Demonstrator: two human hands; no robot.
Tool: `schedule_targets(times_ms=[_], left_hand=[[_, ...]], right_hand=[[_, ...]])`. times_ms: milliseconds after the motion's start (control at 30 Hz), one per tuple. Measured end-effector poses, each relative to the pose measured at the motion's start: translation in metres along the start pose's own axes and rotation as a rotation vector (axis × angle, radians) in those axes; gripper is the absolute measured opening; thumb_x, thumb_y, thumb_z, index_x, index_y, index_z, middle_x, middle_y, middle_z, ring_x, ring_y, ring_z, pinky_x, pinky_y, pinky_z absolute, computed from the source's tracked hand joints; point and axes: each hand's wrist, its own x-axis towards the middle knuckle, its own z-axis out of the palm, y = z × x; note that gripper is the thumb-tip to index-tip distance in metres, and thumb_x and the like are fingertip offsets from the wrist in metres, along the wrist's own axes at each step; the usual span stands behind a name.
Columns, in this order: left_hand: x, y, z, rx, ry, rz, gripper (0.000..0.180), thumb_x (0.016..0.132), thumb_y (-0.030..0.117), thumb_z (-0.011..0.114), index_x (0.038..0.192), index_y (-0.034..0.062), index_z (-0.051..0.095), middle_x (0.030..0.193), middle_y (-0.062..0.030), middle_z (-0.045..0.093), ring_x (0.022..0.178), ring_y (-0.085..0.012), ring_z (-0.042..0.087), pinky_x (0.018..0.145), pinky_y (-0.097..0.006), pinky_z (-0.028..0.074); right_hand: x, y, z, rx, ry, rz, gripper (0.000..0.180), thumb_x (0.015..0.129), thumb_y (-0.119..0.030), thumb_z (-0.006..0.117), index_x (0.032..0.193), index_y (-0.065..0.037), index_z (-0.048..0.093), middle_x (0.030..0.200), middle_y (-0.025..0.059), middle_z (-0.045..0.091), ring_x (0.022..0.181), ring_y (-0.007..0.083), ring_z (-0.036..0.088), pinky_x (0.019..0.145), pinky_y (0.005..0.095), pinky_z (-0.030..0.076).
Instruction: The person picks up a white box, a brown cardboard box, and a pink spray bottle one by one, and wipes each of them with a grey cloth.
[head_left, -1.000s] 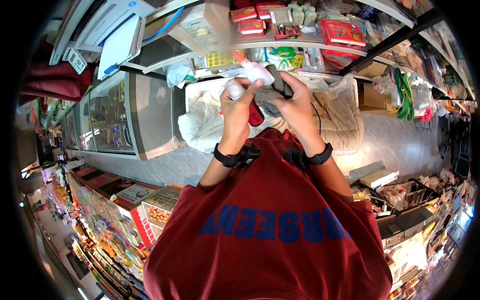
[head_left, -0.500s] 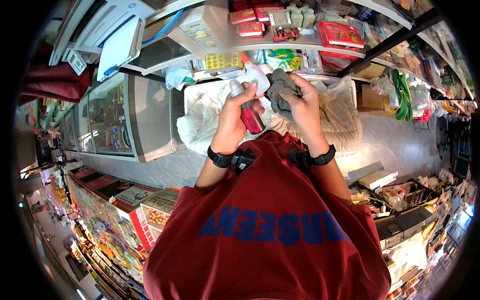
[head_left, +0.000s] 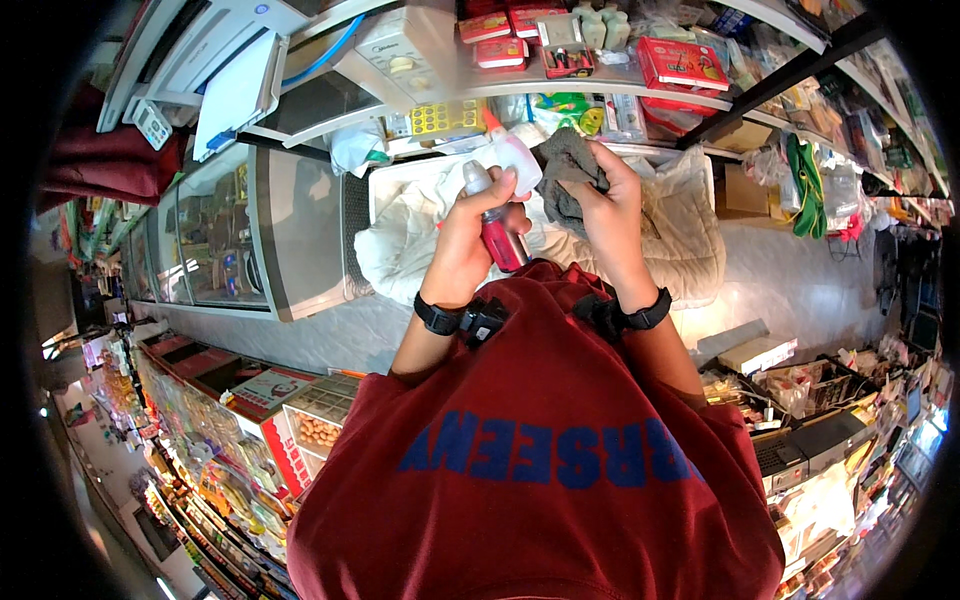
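My left hand point(head_left: 462, 240) is closed around a small bottle of red liquid point(head_left: 505, 246) with a clear cap. The bottle tilts, cap end away from me. At that hand's thumb and fingertips is a translucent white squeeze bottle point(head_left: 518, 166) with an orange pointed tip, apparently held by the same hand. Just right of it, my right hand point(head_left: 617, 215) pinches a crumpled dark grey cloth point(head_left: 570, 180) between thumb and fingers. The cloth is close beside the squeeze bottle; whether they touch I cannot tell. Both hands are raised in front of my chest.
Behind my hands lies a pale padded quilt point(head_left: 685, 240) in a white-edged container. Beyond it, a shelf point(head_left: 610, 85) carries red boxes point(head_left: 683, 64) and a white appliance point(head_left: 400, 58) with knobs. A glass-fronted cabinet point(head_left: 215, 235) stands left; a black basket point(head_left: 808, 388) sits at right.
The grey cloth and my right fingers have shifted slightly to the right, away from the squeeze bottle. My left hand keeps its hold, nearly unmoved.
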Motion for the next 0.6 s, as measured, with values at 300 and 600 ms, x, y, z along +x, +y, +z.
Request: schedule_targets(times_ms=[300,600], left_hand=[[-0.008,0.0,0.005,0.072,0.058,0.068,0.022,0.088,0.024,0.076,0.088,0.0089,0.06,0.083,-0.0037,0.062,0.061,-0.0131,0.058,0.06,-0.029,0.049],[-0.011,-0.002,0.008,0.188,0.042,0.229,0.018,0.089,0.017,0.075,0.087,0.0088,0.059,0.076,-0.0023,0.062,0.057,-0.0108,0.057,0.058,-0.026,0.047]], right_hand=[[-0.003,-0.021,-0.006,0.028,-0.2,0.046,0.04,0.073,0.004,0.061,0.112,0.006,0.061,0.101,0.0069,0.069,0.097,0.0147,0.063,0.089,0.0305,0.05],[-0.018,-0.025,0.0,-0.38,-0.091,-0.216,0.031,0.072,0.0,0.061,0.102,0.004,0.063,0.093,0.0201,0.068,0.083,0.0301,0.068,0.078,0.0325,0.052]])
